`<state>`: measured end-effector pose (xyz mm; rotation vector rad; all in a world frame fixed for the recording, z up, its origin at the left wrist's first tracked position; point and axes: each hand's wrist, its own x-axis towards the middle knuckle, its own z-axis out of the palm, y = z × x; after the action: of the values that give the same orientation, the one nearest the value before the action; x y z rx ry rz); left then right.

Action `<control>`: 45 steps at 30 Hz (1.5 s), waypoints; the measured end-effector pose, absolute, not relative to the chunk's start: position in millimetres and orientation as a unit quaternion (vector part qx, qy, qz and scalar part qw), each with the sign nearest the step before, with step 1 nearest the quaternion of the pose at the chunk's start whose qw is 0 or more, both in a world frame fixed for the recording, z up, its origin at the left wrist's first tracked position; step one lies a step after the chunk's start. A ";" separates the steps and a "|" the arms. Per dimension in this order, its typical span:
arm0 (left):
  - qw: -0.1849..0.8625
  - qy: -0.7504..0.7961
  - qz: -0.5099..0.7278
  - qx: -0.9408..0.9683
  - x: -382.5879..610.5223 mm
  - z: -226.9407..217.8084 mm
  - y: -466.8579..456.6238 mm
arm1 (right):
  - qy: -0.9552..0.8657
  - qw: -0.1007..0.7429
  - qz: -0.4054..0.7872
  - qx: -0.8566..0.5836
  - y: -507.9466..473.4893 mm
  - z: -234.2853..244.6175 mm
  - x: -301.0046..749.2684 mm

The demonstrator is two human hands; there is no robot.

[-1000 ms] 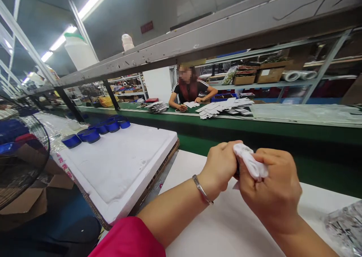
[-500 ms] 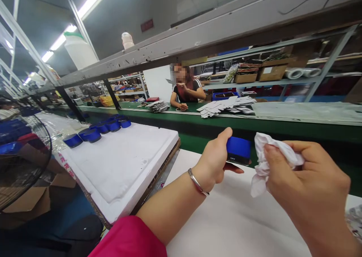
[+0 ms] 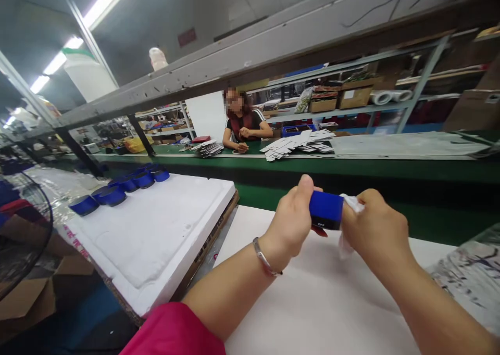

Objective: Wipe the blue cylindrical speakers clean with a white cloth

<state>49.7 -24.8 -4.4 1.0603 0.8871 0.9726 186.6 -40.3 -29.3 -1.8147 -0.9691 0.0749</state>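
Note:
My left hand (image 3: 292, 215) is closed round the left side of a blue device with a black lower band (image 3: 326, 210); "OFF" is printed on the band. It is held above a white work surface (image 3: 312, 298). My right hand (image 3: 375, 225) grips a crumpled white cloth (image 3: 351, 202) against the device's right end, and most of the cloth is hidden behind the fingers. On a white foam board (image 3: 167, 230) to the left stand several blue round pieces with dark bases (image 3: 111, 195), grouped at its far edge.
Beyond my hands runs a green conveyor belt (image 3: 390, 183). Across it sits a person (image 3: 246, 123) beside piles of white flat pieces (image 3: 299, 142). A grey beam (image 3: 234, 66) crosses overhead. A clear plastic bag (image 3: 472, 277) lies at right, and an open cardboard box (image 3: 29, 298) at lower left.
My right hand has moved left, bringing the cloth from apart against the blue device's right end. My left hand keeps its hold. The whole view has shifted slightly to the right.

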 end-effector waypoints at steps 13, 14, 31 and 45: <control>0.781 0.307 0.400 0.368 47.7 1.1 -18.5 | -0.364 0.648 -0.064 -0.665 -72.6 -6.9 167.2; 0.776 0.307 0.404 0.375 49.7 -1.3 -20.2 | -0.379 0.651 -0.093 -0.651 -74.7 -7.9 161.9; 0.791 0.279 0.411 0.358 44.0 -2.4 -11.1 | -0.347 0.604 0.095 -0.712 -48.5 -15.2 197.8; 0.682 0.332 0.435 0.485 59.5 -27.2 -15.2 | -0.471 0.617 -0.134 -0.616 -55.0 -35.3 161.4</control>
<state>59.5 -15.2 -27.2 1.0888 0.7447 0.9766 161.4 -55.0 -35.3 -1.4179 -1.0846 -0.3093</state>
